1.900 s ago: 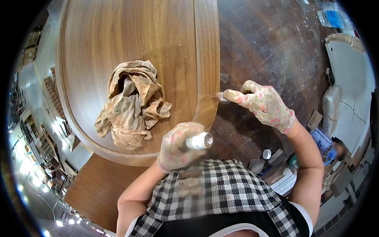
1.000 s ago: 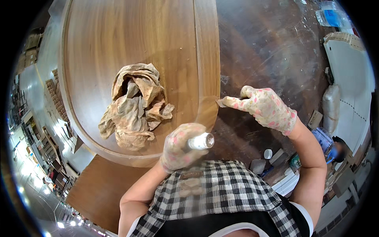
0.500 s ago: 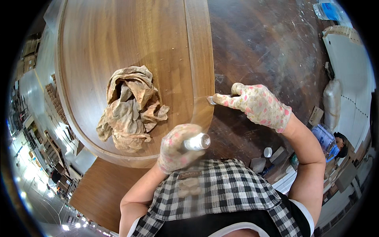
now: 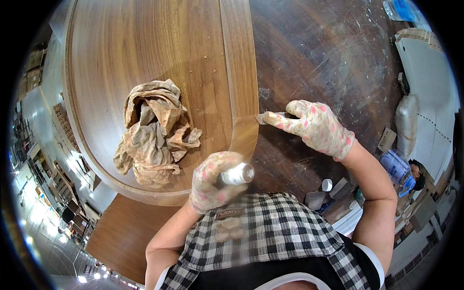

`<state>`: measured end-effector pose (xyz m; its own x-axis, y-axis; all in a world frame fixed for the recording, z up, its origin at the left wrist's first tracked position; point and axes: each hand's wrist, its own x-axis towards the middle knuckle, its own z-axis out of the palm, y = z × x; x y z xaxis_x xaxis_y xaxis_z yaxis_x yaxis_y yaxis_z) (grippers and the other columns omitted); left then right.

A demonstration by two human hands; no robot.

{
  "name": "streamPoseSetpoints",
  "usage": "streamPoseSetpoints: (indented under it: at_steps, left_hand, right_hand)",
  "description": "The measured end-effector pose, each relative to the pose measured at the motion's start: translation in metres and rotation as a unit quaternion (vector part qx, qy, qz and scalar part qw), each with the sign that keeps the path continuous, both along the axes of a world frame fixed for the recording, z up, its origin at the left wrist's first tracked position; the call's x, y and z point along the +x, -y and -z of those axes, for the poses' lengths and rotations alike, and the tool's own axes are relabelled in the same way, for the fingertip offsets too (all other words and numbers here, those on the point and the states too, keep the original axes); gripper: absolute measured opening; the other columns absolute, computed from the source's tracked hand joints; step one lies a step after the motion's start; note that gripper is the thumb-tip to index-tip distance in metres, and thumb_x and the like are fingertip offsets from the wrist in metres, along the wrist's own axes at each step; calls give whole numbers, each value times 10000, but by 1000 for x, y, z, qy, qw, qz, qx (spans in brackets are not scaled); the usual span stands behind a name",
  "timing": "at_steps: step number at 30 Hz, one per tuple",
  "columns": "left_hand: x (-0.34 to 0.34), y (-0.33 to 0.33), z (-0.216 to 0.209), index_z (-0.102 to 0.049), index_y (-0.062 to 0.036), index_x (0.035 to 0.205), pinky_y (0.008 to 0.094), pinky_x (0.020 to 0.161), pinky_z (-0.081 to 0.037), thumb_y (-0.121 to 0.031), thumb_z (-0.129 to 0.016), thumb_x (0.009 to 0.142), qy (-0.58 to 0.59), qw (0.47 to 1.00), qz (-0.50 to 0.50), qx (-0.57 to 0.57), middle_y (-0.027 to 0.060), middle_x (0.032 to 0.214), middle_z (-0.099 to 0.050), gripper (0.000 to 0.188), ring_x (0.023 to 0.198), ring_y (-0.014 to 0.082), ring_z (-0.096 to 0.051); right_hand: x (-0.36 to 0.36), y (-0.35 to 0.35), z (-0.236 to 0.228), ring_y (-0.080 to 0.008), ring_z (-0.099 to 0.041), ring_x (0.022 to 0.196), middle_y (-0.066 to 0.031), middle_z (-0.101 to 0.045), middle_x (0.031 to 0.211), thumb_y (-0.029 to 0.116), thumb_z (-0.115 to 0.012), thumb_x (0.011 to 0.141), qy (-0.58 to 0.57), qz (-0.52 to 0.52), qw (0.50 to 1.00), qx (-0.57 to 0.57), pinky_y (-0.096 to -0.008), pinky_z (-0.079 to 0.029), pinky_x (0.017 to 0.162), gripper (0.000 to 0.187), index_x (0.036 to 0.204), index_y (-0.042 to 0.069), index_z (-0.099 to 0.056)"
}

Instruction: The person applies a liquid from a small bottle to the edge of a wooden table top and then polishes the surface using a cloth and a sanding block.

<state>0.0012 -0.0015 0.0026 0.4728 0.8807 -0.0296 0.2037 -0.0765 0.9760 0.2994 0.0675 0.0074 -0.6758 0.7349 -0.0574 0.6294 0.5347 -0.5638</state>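
Note:
My right hand [image 4: 316, 126], in a flowered glove, pinches a small flat-bladed scraper [image 4: 261, 119]. The blade's tip meets the edge of a brown wood-grain panel [image 4: 203, 43] with a rounded end. Just below that contact, a section of the edge band [image 4: 244, 133] looks glossier. Closer to my body, my gloved left hand [image 4: 209, 182] wraps round a small white bottle [image 4: 239, 174], its round end facing right. My fingers cover the rest of it. On the panel, left of both hands, lies a crumpled tan rag [image 4: 155, 135].
A scuffed dark tabletop [image 4: 328, 63] spreads right of the panel. Along its right side are a white cap [image 4: 326, 185], a clear jug [image 4: 396, 168], a wrapped roll [image 4: 406, 125] and a white board [image 4: 430, 92]. Another brown board [image 4: 125, 232] sits lower left.
The panel and rag sit slightly farther left in view. The scraper now reaches less far over the panel's edge. Both hands keep their grips.

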Motion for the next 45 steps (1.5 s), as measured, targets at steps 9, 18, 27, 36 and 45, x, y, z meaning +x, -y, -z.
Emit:
streamPoseSetpoints:
  at_steps: [9, 18, 27, 36, 45]
  left_hand:
    - [0, -1, 3, -608, -46, 1211, 407, 878, -546, -75, -875, 665, 11, 1000, 1, 10, 151, 1125, -683, 609, 1027, 333, -675]
    - [0, 2, 3, -601, -54, 1199, 407, 882, -549, -76, -878, 663, 8, 1000, -10, 6, 152, 1125, -685, 604, 1029, 332, -677]
    - [0, -3, 1, -594, -31, 1194, 409, 863, -550, -79, -880, 649, -14, 999, 6, 38, 160, 1096, -686, 617, 1004, 345, -680]
    - [0, 0, 5, -599, -49, 1200, 384, 853, -536, -205, -866, 745, 4, 999, -7, 43, 148, 1122, -676, 550, 1010, 302, -666]
    - [1, -2, 2, -610, -31, 1187, 409, 864, -545, -78, -873, 655, 10, 1000, -5, 22, 161, 1105, -681, 595, 1011, 344, -672]
  right_hand:
    - [2, 3, -15, -248, -588, 693, -77, -536, 792, -47, -563, 772, 43, 21, 999, -26, -358, -501, 594, 594, 1300, 208, -657]
    - [-4, 6, -4, -230, -584, 685, -57, -537, 798, 58, -614, 808, 21, 6, 999, 43, -338, -489, 564, 490, 1261, 235, -678]
    - [-3, 6, -6, -202, -573, 690, -38, -502, 782, 68, -598, 818, 59, 17, 995, 72, -337, -495, 561, 503, 1290, 236, -649]
    - [-4, 5, -24, -180, -573, 676, -27, -503, 788, 81, -602, 815, 78, -37, 993, 85, -306, -510, 545, 502, 1303, 193, -630]
    - [-14, -1, -33, -197, -601, 738, -46, -550, 862, 101, -586, 827, 139, -45, 986, 76, -316, -530, 574, 475, 1296, 168, -624]
